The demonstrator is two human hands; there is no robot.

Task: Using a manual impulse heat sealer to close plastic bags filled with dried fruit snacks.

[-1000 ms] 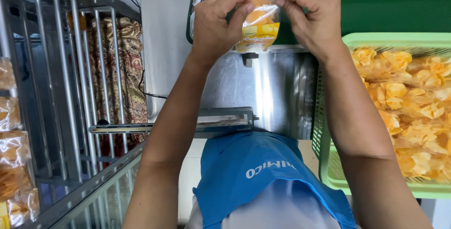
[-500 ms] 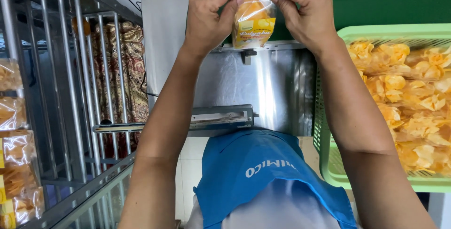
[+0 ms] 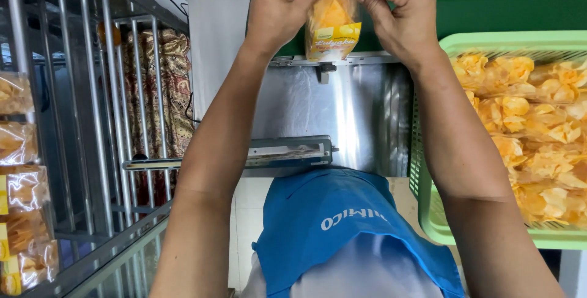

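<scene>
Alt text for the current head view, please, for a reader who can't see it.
Both hands, left hand and right hand, pinch the top of a small clear bag of yellow chips above a metal sealing machine. A green basket of chips sits at right.

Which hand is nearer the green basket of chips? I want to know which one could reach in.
Right. The right hand pinches the small chip bag just left of the green basket; the left hand holds the bag's far side.
</scene>
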